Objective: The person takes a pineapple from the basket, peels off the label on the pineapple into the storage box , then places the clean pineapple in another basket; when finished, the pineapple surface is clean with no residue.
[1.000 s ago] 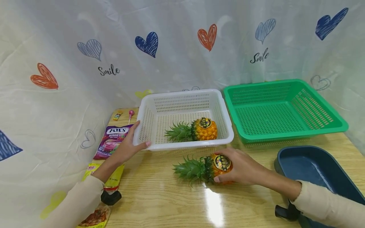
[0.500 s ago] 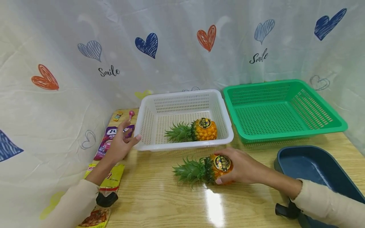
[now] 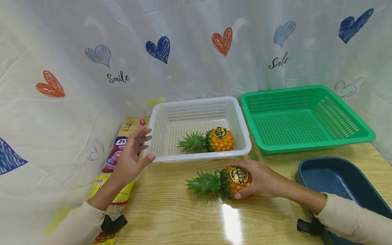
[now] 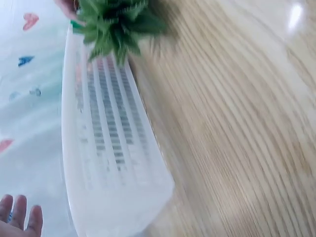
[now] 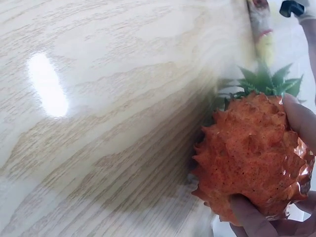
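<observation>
My right hand point(image 3: 260, 178) grips a small pineapple point(image 3: 237, 180) by its orange body, on the table in front of the white basket point(image 3: 199, 157). Its green crown point(image 3: 203, 184) points left. In the right wrist view, thumb and fingers wrap the spiky body point(image 5: 252, 153). A second pineapple point(image 3: 220, 139) with a round black label lies inside the white basket, crown to the left. My left hand point(image 3: 131, 158) is raised by the basket's left end, fingers spread and holding nothing. In the left wrist view, its fingertips point(image 4: 19, 212) show apart from the basket's side.
A green basket point(image 3: 306, 148) stands right of the white one, with a dark blue tray point(image 3: 330, 180) in front of it. Left lie a purple candy bag point(image 3: 113, 154), a yellow packet point(image 3: 120, 195), a lollipop point(image 3: 142, 121) and a small wrapped candy point(image 3: 127, 126). A printed curtain point(image 3: 190, 75) hangs behind.
My left hand has let go of the white basket's left rim and come away from it, fingers spreading. My right hand stays on the pineapple, which has barely moved.
</observation>
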Motion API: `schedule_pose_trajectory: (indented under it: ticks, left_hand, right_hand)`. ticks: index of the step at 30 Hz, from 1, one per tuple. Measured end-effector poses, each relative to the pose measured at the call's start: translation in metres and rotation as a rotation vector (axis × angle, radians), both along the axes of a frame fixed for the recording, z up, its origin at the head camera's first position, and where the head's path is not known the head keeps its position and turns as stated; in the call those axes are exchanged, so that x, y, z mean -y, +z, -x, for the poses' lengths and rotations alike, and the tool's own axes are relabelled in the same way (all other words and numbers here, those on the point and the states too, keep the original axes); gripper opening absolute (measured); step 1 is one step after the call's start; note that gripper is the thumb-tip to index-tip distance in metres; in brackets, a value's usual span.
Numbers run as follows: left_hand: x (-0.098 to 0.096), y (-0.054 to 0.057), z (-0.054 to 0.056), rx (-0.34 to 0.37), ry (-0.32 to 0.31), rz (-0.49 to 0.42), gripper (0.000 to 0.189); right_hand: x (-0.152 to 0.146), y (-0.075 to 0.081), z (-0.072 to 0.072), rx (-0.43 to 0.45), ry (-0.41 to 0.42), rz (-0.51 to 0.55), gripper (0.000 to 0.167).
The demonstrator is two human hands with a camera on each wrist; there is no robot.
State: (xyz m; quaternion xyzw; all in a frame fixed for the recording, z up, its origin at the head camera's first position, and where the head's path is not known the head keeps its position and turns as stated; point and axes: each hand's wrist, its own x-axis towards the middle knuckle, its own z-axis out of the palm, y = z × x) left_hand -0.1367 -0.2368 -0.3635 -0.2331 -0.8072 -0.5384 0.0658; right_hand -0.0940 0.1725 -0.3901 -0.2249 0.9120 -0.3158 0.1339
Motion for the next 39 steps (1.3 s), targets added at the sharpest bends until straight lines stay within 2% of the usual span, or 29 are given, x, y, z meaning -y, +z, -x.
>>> schedule_pose_trajectory:
  ticks: [4, 7, 9, 12, 17, 25, 31, 39]
  left_hand:
    - [-0.021, 0.0, -0.012, 0.014, -0.156, 0.027, 0.079]
    - [-0.038, -0.002, -0.019, 0.055, -0.267, 0.061, 0.077]
    - [-0.05, -0.004, -0.023, 0.089, -0.321, 0.077, 0.075]
    - [-0.065, -0.008, -0.026, 0.143, -0.363, 0.103, 0.072]
    - [-0.087, -0.016, -0.026, 0.209, -0.388, 0.156, 0.071]
    - [-0.116, -0.028, -0.025, 0.223, -0.386, 0.319, 0.076]
    - [-0.125, -0.034, -0.026, 0.176, -0.388, 0.361, 0.074]
    - [-0.129, -0.044, -0.022, 0.185, -0.401, 0.486, 0.082]
  right_hand:
    - [-0.002, -0.001, 0.0, -0.002, 0.007, 0.017, 0.089]
    - [-0.002, -0.003, 0.0, -0.004, 0.011, 0.025, 0.089]
    - [-0.003, -0.003, -0.001, -0.004, 0.01, 0.027, 0.089]
    - [-0.004, -0.005, -0.001, -0.004, 0.013, 0.037, 0.088]
    - [-0.005, -0.006, -0.001, -0.011, 0.027, 0.057, 0.087]
    - [-0.006, -0.007, 0.0, -0.011, 0.032, 0.077, 0.085]
    - [-0.006, -0.008, 0.0, -0.012, 0.042, 0.088, 0.084]
    - [-0.005, -0.008, -0.001, -0.028, 0.047, 0.106, 0.084]
